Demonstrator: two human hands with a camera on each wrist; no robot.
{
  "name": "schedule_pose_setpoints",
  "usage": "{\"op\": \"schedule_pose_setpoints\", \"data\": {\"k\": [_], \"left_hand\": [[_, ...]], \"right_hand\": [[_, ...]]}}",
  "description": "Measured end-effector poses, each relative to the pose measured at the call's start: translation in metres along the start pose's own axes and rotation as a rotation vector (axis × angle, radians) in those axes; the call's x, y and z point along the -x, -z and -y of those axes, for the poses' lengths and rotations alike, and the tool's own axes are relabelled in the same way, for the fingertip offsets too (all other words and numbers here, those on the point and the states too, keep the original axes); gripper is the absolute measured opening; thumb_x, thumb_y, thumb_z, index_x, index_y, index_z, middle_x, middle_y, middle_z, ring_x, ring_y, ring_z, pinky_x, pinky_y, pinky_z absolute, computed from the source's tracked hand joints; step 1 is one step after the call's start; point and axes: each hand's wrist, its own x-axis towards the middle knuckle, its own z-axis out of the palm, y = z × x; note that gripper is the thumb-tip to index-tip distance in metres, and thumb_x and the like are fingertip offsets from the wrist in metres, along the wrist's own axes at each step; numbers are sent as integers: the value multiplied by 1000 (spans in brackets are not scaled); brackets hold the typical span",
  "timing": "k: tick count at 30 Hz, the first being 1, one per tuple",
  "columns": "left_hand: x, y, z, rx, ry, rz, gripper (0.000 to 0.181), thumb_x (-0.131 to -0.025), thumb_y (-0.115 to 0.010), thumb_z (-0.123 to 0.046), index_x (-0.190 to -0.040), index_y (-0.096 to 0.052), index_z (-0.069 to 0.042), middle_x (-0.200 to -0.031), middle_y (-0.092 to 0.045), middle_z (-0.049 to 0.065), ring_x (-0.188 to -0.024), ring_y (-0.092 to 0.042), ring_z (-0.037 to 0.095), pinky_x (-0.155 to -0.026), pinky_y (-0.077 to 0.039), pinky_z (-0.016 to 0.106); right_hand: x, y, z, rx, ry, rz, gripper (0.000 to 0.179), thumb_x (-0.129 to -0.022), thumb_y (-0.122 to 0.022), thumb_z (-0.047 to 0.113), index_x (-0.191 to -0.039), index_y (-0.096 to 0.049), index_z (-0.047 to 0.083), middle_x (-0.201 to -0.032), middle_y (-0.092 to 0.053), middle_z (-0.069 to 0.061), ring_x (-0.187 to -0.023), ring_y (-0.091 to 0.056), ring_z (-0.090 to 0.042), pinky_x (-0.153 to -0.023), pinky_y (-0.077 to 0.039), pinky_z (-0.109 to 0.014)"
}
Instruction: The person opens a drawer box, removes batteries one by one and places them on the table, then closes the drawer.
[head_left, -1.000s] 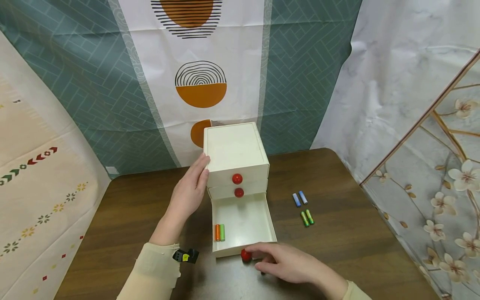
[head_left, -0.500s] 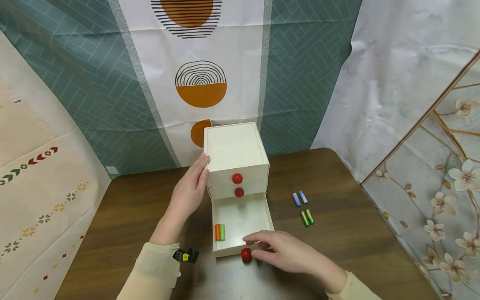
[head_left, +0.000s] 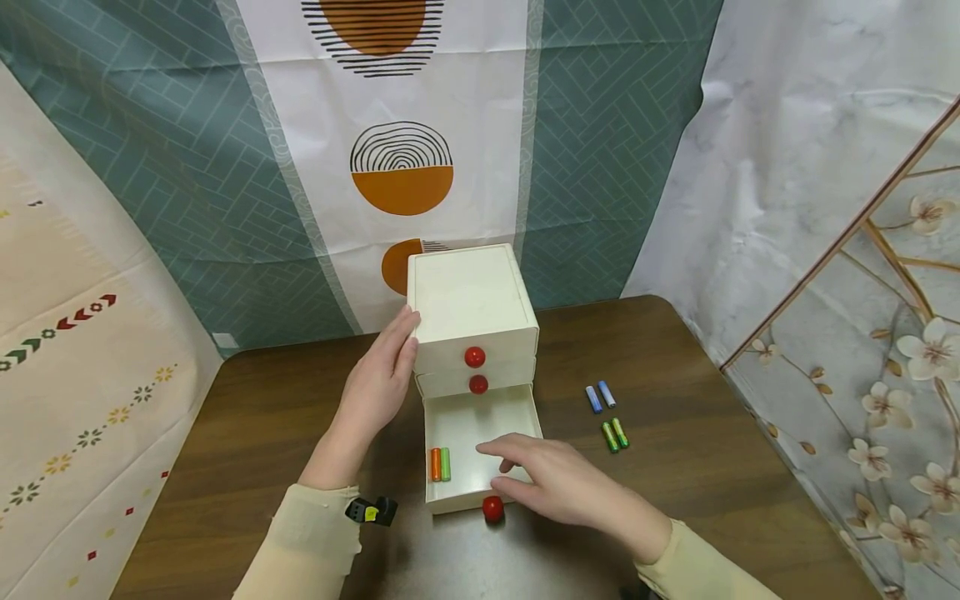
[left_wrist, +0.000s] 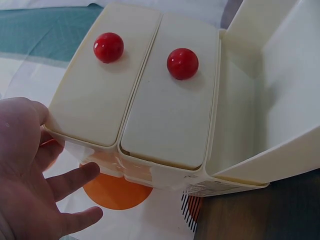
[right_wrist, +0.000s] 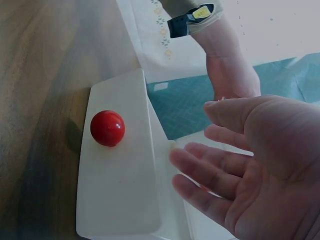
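Observation:
A cream three-drawer box (head_left: 472,296) stands on the table, its bottom drawer (head_left: 463,503) pulled out. My left hand (head_left: 378,379) rests against the box's left side near the top, fingers fairly straight. Over the right part of the drawer hovers my right hand (head_left: 558,483), fingers relaxed and holding nothing. Inside the drawer, at its left wall, lie an orange battery (head_left: 436,465) and a light green battery (head_left: 446,464), side by side. A red ball knob (head_left: 492,509) sits on the drawer's front; in the right wrist view the knob (right_wrist: 107,128) is untouched.
Two blue batteries (head_left: 594,400) and two green-yellow batteries (head_left: 610,437) lie on the brown table (head_left: 675,467), right of the box. The upper two drawers are closed, with red knobs (left_wrist: 108,47). A patterned cloth (head_left: 600,167) hangs behind.
My right hand has let go of the bottom drawer's red knob and moved up and forward over the drawer. My left hand and the drawer have stayed in place.

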Motion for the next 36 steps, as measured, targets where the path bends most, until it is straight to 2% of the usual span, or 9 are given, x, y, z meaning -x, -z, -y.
{"op": "schedule_pose_setpoints", "data": {"k": [8,18,23,30,33,36], "left_hand": [[-1,0,1,-1,-10,-8,52,-120,-49,-31,-170,-46,-17,-180,-32,-3,-163,-36,28,-128,-33,59],[0,-1,1,-3,-15,-19,52,-120,-50,-31,-170,-47,-16,-179,-33,-2,-162,-37,28,-128,-35,59],[0,-1,1,-8,-29,-26,52,-120,-50,-30,-169,-47,-14,-179,-35,1,-162,-38,29,-128,-35,58],[0,0,-1,-15,-6,-4,53,-120,-50,-32,-171,-45,-16,-180,-32,-2,-163,-36,27,-129,-34,57],[0,0,-1,-13,-7,-3,53,-120,-50,-32,-171,-45,-16,-180,-32,-2,-163,-36,27,-129,-34,57],[0,0,-1,-13,-10,-5,53,-120,-50,-32,-170,-45,-16,-180,-32,-2,-163,-36,27,-129,-34,57]], "right_hand": [[-11,-4,0,63,3,-20,43,-110,-71,30,-152,-67,18,-141,-72,5,-110,-73,-9,-87,-61,-41],[-28,-15,-4,92,-29,-33,44,-108,-75,30,-150,-69,17,-141,-73,2,-109,-75,-12,-88,-62,-44],[-36,-19,-6,95,-39,-22,46,-107,-76,29,-150,-68,16,-143,-72,-1,-110,-75,-13,-90,-62,-43],[-45,-24,-10,113,-24,-17,48,-105,-78,31,-149,-69,14,-143,-72,-5,-110,-77,-15,-95,-63,-46],[-48,-27,-13,131,-23,-10,49,-105,-77,32,-150,-68,14,-143,-72,-4,-113,-76,-17,-98,-62,-47],[-51,-30,-15,154,-24,-10,50,-104,-79,33,-150,-68,15,-142,-73,-3,-123,-73,-21,-102,-60,-48]]}}
